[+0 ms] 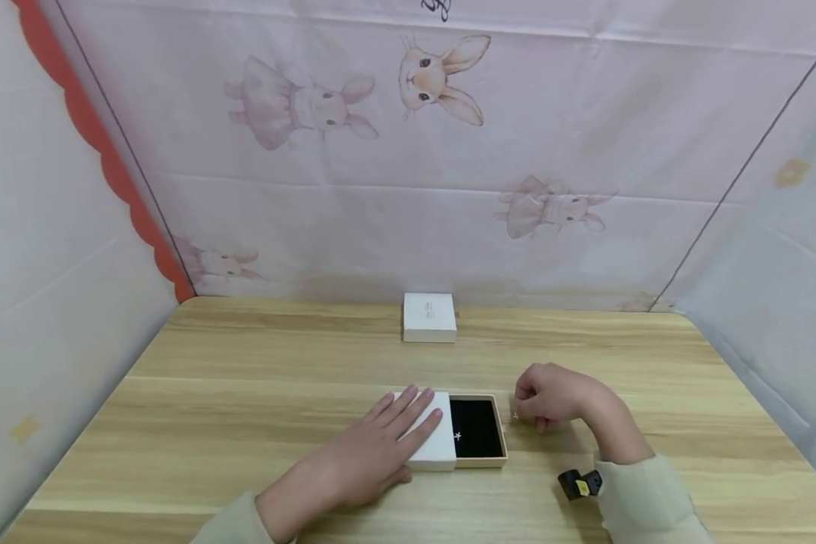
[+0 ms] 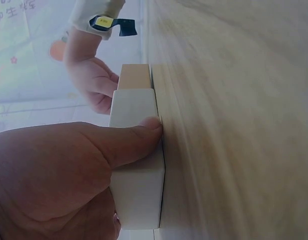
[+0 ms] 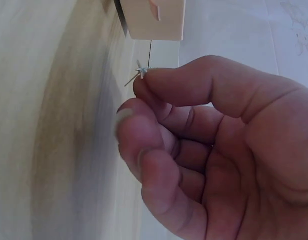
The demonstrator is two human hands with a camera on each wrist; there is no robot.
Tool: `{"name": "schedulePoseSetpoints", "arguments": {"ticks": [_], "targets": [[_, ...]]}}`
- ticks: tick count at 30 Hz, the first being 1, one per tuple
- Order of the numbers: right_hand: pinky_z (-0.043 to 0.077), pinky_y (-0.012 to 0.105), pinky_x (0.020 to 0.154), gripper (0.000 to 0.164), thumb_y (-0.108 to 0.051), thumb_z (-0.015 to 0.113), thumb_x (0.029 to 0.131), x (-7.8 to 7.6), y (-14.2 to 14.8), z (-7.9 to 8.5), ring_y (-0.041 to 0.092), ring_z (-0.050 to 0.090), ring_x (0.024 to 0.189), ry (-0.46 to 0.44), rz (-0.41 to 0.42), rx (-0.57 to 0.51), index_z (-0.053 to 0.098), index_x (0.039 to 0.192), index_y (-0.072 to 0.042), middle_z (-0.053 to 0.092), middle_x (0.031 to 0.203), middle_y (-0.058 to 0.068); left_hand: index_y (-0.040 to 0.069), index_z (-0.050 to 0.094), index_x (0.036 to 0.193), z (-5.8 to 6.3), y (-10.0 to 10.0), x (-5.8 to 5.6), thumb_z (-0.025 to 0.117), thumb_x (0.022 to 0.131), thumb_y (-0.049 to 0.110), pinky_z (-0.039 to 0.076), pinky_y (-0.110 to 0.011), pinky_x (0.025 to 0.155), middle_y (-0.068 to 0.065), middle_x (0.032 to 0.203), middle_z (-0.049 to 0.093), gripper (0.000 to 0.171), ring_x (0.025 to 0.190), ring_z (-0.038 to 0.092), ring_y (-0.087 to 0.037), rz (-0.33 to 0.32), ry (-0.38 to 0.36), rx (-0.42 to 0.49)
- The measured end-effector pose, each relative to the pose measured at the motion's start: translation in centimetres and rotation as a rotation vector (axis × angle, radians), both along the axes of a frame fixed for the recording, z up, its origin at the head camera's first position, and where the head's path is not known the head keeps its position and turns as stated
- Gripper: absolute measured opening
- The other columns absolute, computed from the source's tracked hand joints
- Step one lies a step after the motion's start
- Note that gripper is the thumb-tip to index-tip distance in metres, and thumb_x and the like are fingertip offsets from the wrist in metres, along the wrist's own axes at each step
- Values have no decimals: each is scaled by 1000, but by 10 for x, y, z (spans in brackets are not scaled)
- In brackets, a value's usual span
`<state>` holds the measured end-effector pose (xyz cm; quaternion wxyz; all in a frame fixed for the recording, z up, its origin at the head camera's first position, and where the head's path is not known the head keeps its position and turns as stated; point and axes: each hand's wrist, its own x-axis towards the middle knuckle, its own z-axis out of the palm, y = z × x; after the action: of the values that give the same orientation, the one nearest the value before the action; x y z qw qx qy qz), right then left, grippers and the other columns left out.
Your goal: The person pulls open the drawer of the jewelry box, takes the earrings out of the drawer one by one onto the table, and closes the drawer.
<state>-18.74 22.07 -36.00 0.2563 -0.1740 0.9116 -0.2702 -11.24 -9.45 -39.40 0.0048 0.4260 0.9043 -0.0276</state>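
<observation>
A white sliding jewellery box [image 1: 435,446] lies on the table with its drawer [image 1: 500,431] partly out to the right. A small silver star earring [image 1: 458,436] sits on the black lining in the drawer. My left hand [image 1: 381,446] rests flat over the white sleeve, fingers straight and spread. Its thumb [image 2: 138,137] presses along the near side wall. Right of the drawer, my right hand [image 1: 551,397] pinches another star earring [image 3: 141,70] between thumb and index finger, its thin post sticking out. The other fingers [image 3: 161,182] of that hand are curled.
A second white box [image 1: 429,317] with small print on its lid stands at the back of the wooden table [image 1: 258,378]. Behind it hangs a curtain [image 1: 394,242] with rabbit prints. A black wrist camera [image 1: 579,484] is at the right sleeve.
</observation>
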Motion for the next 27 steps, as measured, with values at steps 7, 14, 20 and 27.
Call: {"name": "schedulePoseSetpoints", "arguments": {"ticks": [7, 14, 20, 27], "targets": [[52, 33, 55, 19, -5, 63, 92, 0, -2, 0, 19, 61, 56, 1, -27, 24, 65, 73, -4, 63, 65, 7, 14, 11, 162, -1, -1, 0, 55, 101, 39, 19, -48, 123, -14, 168, 3, 80, 154, 7, -32, 5, -10, 11], [53, 33, 55, 21, -6, 64, 93, 2, -1, -3, 20, 60, 56, -11, -36, 30, 64, 73, -4, 62, 65, 6, 13, 12, 162, -2, -1, 0, 55, 101, 40, 19, -48, 123, -14, 168, 4, 80, 154, 9, -33, -5, 2, 12], [51, 32, 54, 22, -6, 64, 93, 1, -1, -5, 18, 60, 55, -1, -31, 33, 63, 71, -5, 61, 64, 5, 14, 11, 162, -2, -1, 1, 55, 101, 40, 19, -48, 123, -13, 168, 3, 80, 154, 8, -32, 6, -10, 11], [50, 30, 53, 22, -7, 64, 94, 0, -1, -8, 18, 59, 55, -5, -49, 49, 64, 72, -5, 62, 64, 5, 14, 10, 162, -2, 0, 1, 54, 101, 39, 18, -48, 124, -12, 168, 0, 79, 154, 7, -32, 9, -25, 13]]}}
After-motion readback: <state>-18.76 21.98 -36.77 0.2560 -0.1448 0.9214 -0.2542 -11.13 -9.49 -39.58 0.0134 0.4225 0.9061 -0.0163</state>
